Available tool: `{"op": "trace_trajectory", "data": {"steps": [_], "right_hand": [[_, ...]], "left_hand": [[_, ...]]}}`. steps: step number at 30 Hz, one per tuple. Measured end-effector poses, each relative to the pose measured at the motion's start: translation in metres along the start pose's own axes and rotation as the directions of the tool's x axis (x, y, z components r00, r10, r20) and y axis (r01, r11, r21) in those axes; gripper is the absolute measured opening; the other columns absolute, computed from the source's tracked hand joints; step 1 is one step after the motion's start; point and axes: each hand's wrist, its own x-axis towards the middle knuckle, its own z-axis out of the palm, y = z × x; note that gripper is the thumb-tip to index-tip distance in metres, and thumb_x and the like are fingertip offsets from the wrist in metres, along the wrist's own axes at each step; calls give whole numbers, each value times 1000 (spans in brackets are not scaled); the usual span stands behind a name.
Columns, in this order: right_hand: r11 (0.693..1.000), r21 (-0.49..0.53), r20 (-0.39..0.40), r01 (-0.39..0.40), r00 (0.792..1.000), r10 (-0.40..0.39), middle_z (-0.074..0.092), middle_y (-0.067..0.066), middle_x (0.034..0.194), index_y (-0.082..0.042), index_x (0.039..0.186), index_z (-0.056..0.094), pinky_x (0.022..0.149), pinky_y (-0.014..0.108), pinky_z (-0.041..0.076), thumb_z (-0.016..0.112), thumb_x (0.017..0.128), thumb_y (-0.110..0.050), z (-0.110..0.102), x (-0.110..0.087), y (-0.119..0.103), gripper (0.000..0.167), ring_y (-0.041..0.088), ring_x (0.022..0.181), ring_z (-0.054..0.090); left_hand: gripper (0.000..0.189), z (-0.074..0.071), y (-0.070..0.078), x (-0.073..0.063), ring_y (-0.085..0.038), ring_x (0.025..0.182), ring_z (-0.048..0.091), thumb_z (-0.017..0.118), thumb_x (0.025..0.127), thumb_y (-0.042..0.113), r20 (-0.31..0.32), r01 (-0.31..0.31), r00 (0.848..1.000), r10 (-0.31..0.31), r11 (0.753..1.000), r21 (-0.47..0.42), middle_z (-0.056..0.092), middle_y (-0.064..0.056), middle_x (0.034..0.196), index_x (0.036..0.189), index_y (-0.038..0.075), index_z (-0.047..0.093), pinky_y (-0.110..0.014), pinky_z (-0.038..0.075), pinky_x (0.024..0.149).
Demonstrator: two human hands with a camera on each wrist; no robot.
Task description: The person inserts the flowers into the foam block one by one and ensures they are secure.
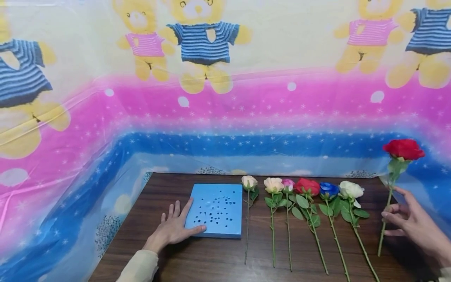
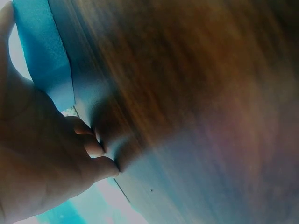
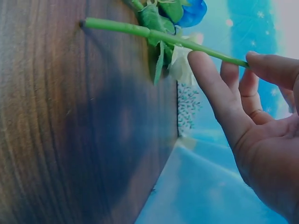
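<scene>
My left hand (image 1: 174, 227) has its fingers spread at the left edge of a blue foam block (image 1: 215, 211) dotted with dark holes. Its thumb lies on the block's near left corner, and the other fingertips reach the table. At the far right, my right hand (image 1: 414, 221) pinches the green stem of a red artificial rose (image 1: 403, 149), bloom up and a little tilted. In the right wrist view the stem (image 3: 187, 43) runs between thumb and fingers, its cut end pointing away from the hand. Nearest to that hand lies a white rose (image 1: 351, 190).
Left of the white rose, a blue rose (image 1: 329, 190), a red rose (image 1: 307, 187), a pink rose (image 1: 288, 184) and two cream roses, one (image 1: 273, 185) beside the pink, lie in a row on the brown table (image 1: 169, 262). A bear-print cloth (image 1: 225, 145) hangs behind.
</scene>
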Motion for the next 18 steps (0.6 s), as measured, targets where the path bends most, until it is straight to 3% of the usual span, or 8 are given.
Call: {"op": "trace_trajectory", "data": {"steps": [4, 9, 13, 18], "right_hand": [[995, -70, -45, 70, 996, -73, 63, 7, 103, -40, 178, 9, 66, 51, 68, 60, 110, 12, 3, 4, -9, 99, 10, 89, 74], [979, -115, -93, 169, 979, -180, 63, 11, 98, -31, 179, 16, 62, 48, 68, 60, 107, 17, 6, 9, -22, 97, 11, 84, 73], [968, -147, -132, 202, 966, -222, 64, 13, 96, -28, 178, 19, 61, 44, 68, 62, 105, 18, 8, 15, -32, 97, 13, 80, 73], [945, -213, -167, 247, 944, -285, 66, 7, 94, -22, 178, 22, 59, 36, 66, 66, 100, 22, 13, 21, -43, 100, 10, 77, 71]], "left_hand": [[121, 0, 0, 0, -59, 167, -1, 67, 94, 85, 1, -2, 1000, 2, 1000, 2, 1, -38, 180, 182, 24, 10, -82, 3, 128], [121, 0, 0, 0, -59, 167, -2, 67, 94, 84, 3, -3, 1000, 3, 1000, -4, 1, -38, 180, 182, 24, 10, -83, 3, 127], [121, 0, 0, 0, -58, 167, -3, 67, 94, 84, 5, -4, 1000, 4, 1000, -11, 1, -37, 180, 182, 24, 10, -83, 3, 127], [122, 0, -1, 0, -58, 167, -3, 67, 93, 84, 6, -3, 1000, 3, 1000, -13, 0, -37, 180, 182, 24, 10, -84, 3, 127]]}}
